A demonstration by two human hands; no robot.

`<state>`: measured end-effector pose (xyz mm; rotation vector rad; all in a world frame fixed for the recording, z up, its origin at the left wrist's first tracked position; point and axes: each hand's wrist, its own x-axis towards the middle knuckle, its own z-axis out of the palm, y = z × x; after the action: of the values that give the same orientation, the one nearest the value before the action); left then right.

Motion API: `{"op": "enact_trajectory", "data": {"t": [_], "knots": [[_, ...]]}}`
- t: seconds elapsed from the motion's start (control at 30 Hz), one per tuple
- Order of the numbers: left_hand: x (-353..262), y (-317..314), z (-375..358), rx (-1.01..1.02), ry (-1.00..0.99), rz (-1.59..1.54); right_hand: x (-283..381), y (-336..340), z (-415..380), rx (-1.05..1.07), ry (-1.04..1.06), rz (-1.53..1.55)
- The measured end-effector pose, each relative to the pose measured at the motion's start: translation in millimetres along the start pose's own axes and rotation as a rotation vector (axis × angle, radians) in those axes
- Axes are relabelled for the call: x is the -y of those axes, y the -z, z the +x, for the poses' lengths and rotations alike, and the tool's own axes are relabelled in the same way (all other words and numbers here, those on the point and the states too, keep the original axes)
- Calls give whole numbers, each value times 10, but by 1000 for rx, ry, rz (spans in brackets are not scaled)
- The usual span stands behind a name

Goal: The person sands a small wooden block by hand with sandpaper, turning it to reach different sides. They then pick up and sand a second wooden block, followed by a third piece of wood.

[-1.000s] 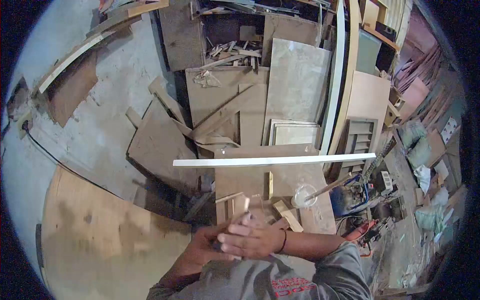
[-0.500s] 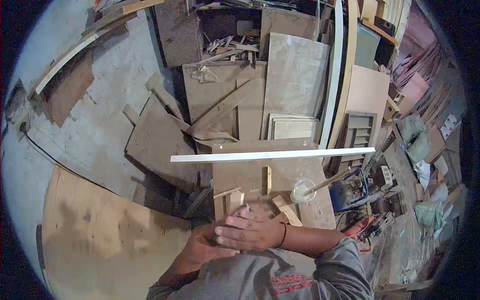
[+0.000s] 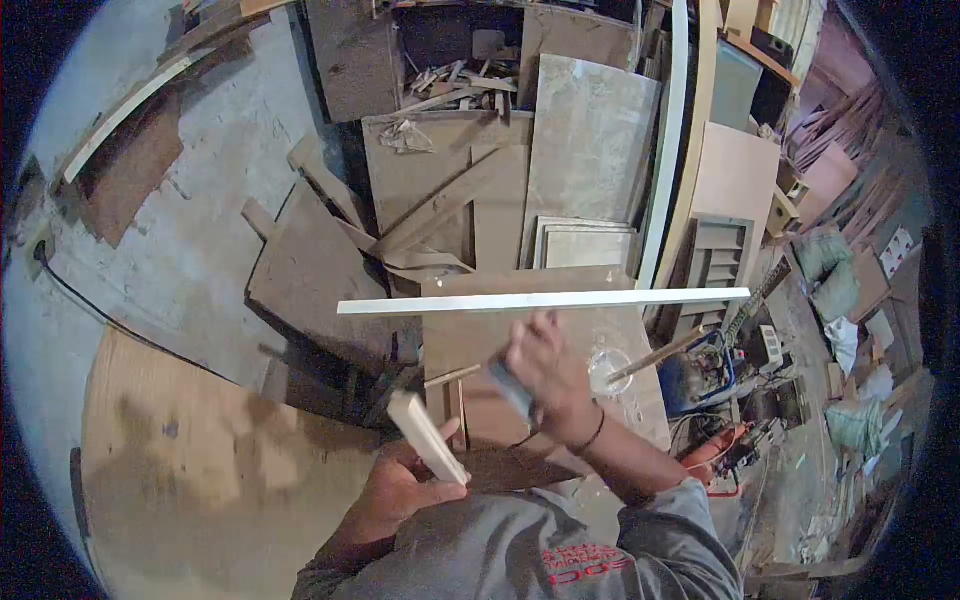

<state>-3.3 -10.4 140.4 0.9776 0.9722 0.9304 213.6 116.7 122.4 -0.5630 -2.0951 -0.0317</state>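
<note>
My left hand [image 3: 400, 487] is closed on a short pale wood block [image 3: 428, 437], which tilts up and away from my body. Over the bench [image 3: 610, 420], my right hand [image 3: 553, 378] is smeared by motion, its fingers bent around a flat grey-blue piece [image 3: 511, 388] whose kind I cannot make out. Just beyond that hand, a long white strip [image 3: 530, 300] lies across the bench, overhanging both sides. A clear tub [image 3: 608, 372] with a wooden stick [image 3: 655, 358] leaning out of it stands to the right. My right forearm hides part of the bench top.
A large plywood sheet [image 3: 220, 470] lies at the lower left. Boards [image 3: 595, 150] lean behind the bench, near a pile of wood scraps [image 3: 462, 85]. On the right are a blue machine [image 3: 695, 380], a red tool [image 3: 715, 448] and green sacks [image 3: 835, 275].
My hands were together near my chest and are now apart. The right hand has moved forward and right with the grey-blue piece. The wood block now shows in my left hand.
</note>
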Motion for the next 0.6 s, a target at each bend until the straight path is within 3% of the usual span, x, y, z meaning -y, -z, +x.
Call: {"op": "enact_trajectory", "data": {"t": [0.07, 0.1, 0.13, 0.2, 0.3, 0.33, 0.43, 0.53, 0.57, 0.6], "knots": [[78, 19, 61, -8, -63, 2, 276, 39, -167, 210, 236, 87], [119, 24, 85, 12, -26, -149, 387, 62, -200, 312, 352, 131], [165, 27, 93, 33, 12, -298, 459, 95, -145, 331, 387, 104], [377, 104, 129, 89, -42, -251, 567, 142, -40, 367, 453, 48], [93, 23, 5, 122, -24, -88, 474, 123, -1, 380, 391, 89], [-71, -28, -7, 155, 3, -29, 396, 134, -3, 464, 275, 176], [-43, 45, -3, 203, 99, -16, 246, 88, -9, 317, 159, 120], [0, 23, -25, 248, -87, -41, 394, 28, -186, 342, 379, 126], [-52, 44, -29, 267, -33, 11, 412, 9, -224, 322, 421, 127], [-146, 67, -32, 288, 22, 60, 291, 40, -125, 453, 300, 262]]}}
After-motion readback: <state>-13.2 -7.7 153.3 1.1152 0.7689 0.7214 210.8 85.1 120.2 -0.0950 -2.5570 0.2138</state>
